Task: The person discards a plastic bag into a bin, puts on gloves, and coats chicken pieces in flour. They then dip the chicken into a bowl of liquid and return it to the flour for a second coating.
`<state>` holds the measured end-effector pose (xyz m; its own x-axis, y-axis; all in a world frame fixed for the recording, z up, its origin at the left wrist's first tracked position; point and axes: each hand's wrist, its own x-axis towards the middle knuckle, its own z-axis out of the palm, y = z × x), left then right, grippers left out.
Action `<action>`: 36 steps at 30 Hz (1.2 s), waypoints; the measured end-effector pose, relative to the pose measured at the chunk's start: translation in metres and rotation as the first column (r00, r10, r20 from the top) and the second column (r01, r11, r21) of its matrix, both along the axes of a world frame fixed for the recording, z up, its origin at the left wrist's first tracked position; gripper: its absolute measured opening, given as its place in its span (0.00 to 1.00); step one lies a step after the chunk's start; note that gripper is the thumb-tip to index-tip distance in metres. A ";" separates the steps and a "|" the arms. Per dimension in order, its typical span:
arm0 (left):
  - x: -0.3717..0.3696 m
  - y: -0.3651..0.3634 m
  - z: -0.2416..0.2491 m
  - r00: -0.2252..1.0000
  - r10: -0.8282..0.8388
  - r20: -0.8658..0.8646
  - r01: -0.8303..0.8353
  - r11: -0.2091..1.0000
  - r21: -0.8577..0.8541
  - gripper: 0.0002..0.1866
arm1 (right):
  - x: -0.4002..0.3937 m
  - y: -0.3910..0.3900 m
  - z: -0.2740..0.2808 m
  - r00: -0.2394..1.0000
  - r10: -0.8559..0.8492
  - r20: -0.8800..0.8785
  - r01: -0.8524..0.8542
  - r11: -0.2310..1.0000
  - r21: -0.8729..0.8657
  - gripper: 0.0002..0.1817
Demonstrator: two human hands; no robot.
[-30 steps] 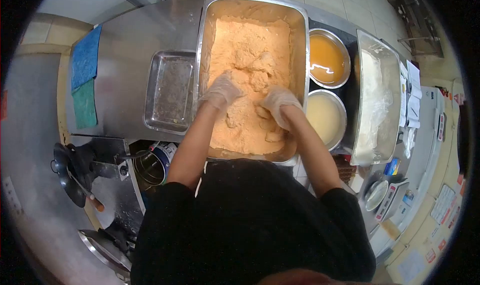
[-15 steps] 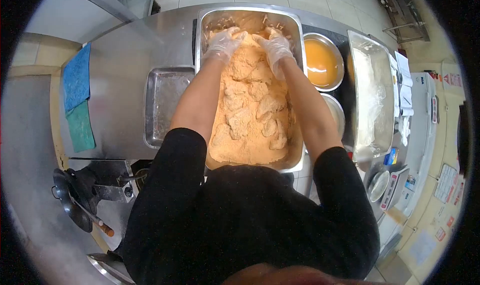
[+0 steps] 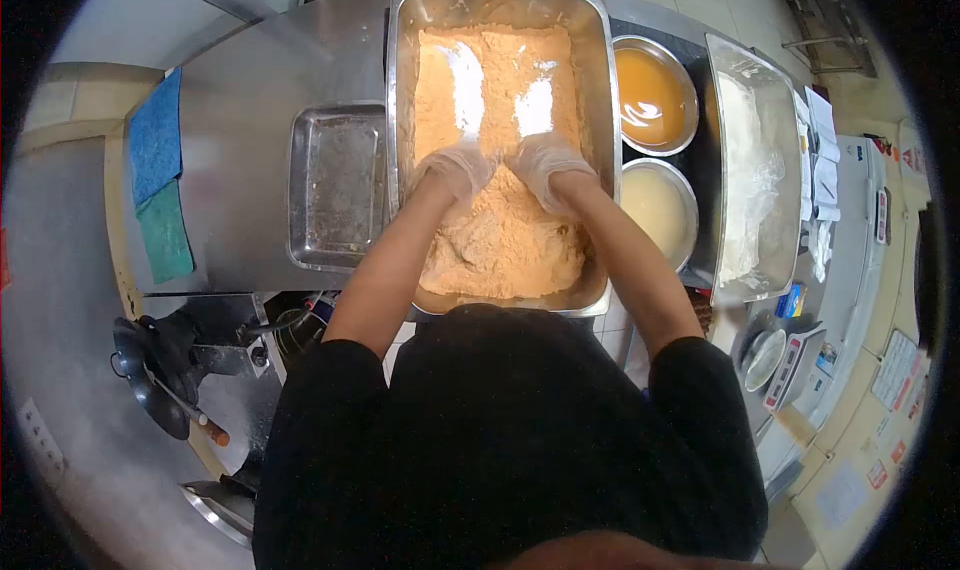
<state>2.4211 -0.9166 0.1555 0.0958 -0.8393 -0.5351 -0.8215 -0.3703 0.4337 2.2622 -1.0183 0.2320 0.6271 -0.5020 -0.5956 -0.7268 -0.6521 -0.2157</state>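
Observation:
A deep steel tray (image 3: 402, 30) holds orange breading flour (image 3: 512, 55), heaped higher on my side. Both hands, in clear plastic gloves, are low in the flour, side by side near the tray's middle. My left hand (image 3: 460, 170) presses against the left part of the heap, its fingers mostly hidden. Beside it, my right hand (image 3: 550, 167) touches the same mound, fingers also largely out of sight. Two bright white streaks run through the flour beyond the hands. Coated, lumpy pieces (image 3: 465, 250) lie under flour close to my body, mostly buried.
At left is a shallow metal tray (image 3: 340, 185). On the right stand a bowl of orange liquid (image 3: 652, 100), a bowl of pale liquid (image 3: 657, 210) and a deep pan of white flour (image 3: 738, 120). A wok (image 3: 150, 385) sits at lower left; blue and green cloths (image 3: 160, 170) lie farther left.
Both hands have come from the tray's far end toward my body. Flour has shifted with them, covering most of the coated pieces and leaving white streaks behind.

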 end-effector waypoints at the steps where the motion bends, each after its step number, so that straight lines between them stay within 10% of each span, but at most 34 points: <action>1: 0.000 0.006 0.001 1.000 -0.012 0.001 0.012 1.000 -0.005 0.37 | 0.003 0.000 -0.002 0.998 0.045 -0.053 -0.049 0.996 -0.078 0.18; 6: -0.001 0.023 0.102 0.980 0.168 0.107 -0.169 0.986 -0.001 0.27 | -0.010 -0.018 -0.004 0.969 0.220 -0.117 -0.233 0.965 -0.117 0.18; 8: 0.003 0.033 0.098 0.973 0.204 0.103 -0.207 0.978 0.014 0.23 | -0.020 -0.012 0.022 0.985 0.087 0.149 -0.091 0.996 0.018 0.22; 11: -0.003 0.048 0.065 0.949 0.310 0.054 -0.309 0.950 -0.033 0.25 | -0.017 -0.007 0.011 0.973 0.211 0.095 -0.208 0.977 -0.044 0.25; 25: 0.001 0.044 0.083 0.950 -0.302 0.083 0.301 0.953 0.018 0.20 | 0.012 -0.001 0.008 0.991 0.135 0.002 -0.131 0.962 -0.238 0.18; 36: 0.010 0.042 0.081 0.967 -0.253 -0.001 0.251 0.959 0.130 0.29 | -0.020 -0.009 0.010 0.996 0.003 -0.085 -0.021 0.977 -0.212 0.17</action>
<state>2.4313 -0.8746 0.2361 -0.1010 -0.7622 -0.6394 -0.9016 -0.2015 0.3827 2.2418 -1.0269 0.2424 0.5866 -0.6151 -0.5268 -0.7280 -0.6855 -0.0102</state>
